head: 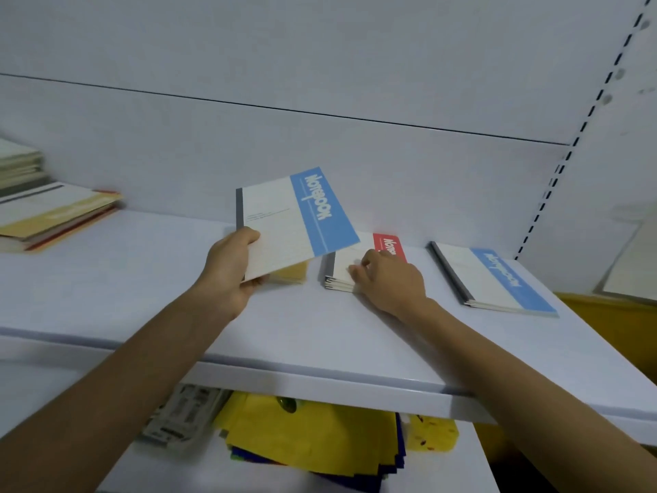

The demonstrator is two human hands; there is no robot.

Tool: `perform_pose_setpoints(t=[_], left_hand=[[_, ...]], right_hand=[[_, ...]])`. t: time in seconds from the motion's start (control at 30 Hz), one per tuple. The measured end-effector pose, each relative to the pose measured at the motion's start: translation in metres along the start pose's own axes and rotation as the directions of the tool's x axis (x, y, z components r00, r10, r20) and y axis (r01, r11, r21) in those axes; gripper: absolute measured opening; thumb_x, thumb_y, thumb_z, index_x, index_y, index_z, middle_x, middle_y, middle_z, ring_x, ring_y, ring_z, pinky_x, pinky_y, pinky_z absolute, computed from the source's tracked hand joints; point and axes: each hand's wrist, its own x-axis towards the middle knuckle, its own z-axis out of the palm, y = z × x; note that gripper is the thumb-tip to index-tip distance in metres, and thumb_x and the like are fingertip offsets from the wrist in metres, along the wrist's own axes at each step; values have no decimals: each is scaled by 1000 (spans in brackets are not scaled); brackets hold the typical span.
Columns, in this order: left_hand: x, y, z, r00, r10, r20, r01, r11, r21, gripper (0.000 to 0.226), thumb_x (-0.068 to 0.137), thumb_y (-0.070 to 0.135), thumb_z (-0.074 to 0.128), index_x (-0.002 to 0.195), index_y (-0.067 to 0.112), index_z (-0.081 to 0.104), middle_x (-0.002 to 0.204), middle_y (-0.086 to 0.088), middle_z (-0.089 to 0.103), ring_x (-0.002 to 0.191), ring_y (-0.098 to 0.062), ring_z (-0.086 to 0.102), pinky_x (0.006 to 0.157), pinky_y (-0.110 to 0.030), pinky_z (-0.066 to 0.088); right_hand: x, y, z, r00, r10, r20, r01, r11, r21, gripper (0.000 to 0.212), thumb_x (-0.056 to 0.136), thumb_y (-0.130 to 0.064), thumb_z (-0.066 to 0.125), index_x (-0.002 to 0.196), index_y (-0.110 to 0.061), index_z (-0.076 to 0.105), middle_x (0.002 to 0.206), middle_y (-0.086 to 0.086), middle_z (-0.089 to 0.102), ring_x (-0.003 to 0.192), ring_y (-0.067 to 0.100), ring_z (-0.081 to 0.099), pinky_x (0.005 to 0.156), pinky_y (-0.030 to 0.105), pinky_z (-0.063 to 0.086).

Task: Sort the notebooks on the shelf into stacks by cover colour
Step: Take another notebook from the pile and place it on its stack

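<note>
My left hand grips a blue-banded notebook by its near corner and holds it tilted above the white shelf. Under it a yellow notebook peeks out. My right hand rests on a small stack topped by a red-banded notebook, fingers curled at its near edge. To the right lies a stack with a blue-banded notebook on top.
At the far left of the shelf sits a mixed pile with a yellow-banded notebook on top and taller stacks behind. Below the shelf lie yellow bags and packaged items. A slotted upright bounds the right side.
</note>
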Motion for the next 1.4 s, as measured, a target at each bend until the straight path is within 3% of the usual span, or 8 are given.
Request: perform_pose_setpoints(t=[0.13, 0.23, 0.33, 0.53, 0.8, 0.9, 1.0, 1.4], left_hand=[[-1, 4, 18, 997, 7, 78, -10, 999, 45, 9, 95, 16, 49, 101, 15, 55, 89, -3, 58, 79, -15, 53, 53, -25, 42], [-4, 2, 49, 985, -18, 171, 3, 996, 91, 7, 95, 16, 50, 93, 16, 56, 86, -4, 58, 76, -15, 53, 51, -24, 44], [-12, -13, 91, 963, -49, 267, 17, 993, 120, 9, 95, 15, 48, 90, 17, 56, 81, -3, 58, 70, -13, 53, 51, -24, 42], [-38, -65, 172, 894, -118, 432, 28, 977, 209, 12, 96, 15, 45, 105, 17, 53, 87, -1, 60, 74, -13, 55, 54, -26, 44], [-46, -115, 224, 837, -71, 542, -129, 938, 322, 19, 93, 13, 55, 112, 8, 55, 110, -9, 64, 85, -17, 62, 70, -28, 52], [-40, -131, 218, 750, 124, 650, -624, 458, 633, 29, 88, 26, 61, 110, 9, 65, 119, -7, 61, 107, -28, 58, 83, -39, 48], [-33, -146, 210, 668, 147, 729, -739, 21, 673, 33, 91, 35, 54, 114, 14, 63, 128, -3, 54, 116, -27, 47, 89, -38, 47], [-28, -157, 209, 610, 156, 777, -791, 67, 608, 29, 99, 24, 44, 123, 12, 53, 124, -6, 58, 104, -24, 58, 84, -40, 52]], right_hand=[[7, 14, -26, 995, -52, -85, 42, 992, -120, 30, 94, -35, 47, 110, -15, 62, 109, 7, 63, 95, 29, 59, 81, 34, 40], [1, 35, -61, 976, 134, -173, -75, 947, 311, 29, 98, -32, 46, 99, -10, 65, 96, 4, 68, 87, 25, 65, 73, 31, 45], [-20, 57, -91, 963, 260, 63, -207, 575, 792, 53, 97, -51, 39, 98, -6, 68, 84, 6, 72, 74, 23, 70, 74, 32, 52], [-68, 136, -126, 895, 270, 354, -408, 177, 896, 31, 95, -41, 49, 109, -17, 63, 92, 8, 72, 76, 20, 67, 76, 33, 52], [-86, 206, -116, 791, 551, 266, -531, 403, 745, 44, 88, -16, 68, 129, -12, 54, 105, 7, 65, 83, 16, 61, 61, 23, 49], [-71, 219, -94, 798, 586, 139, -555, 625, 548, 37, 88, -23, 66, 123, -10, 60, 116, 11, 63, 92, 21, 57, 70, 28, 47], [-65, 215, -74, 834, 552, 19, -514, 762, 394, 28, 90, -26, 59, 114, -12, 65, 118, 9, 65, 101, 23, 58, 77, 27, 43], [-78, 213, -61, 896, 434, 95, -441, 841, 313, 82, 70, -65, 68, 135, -18, 51, 139, 2, 48, 121, 21, 49, 95, 35, 43]])
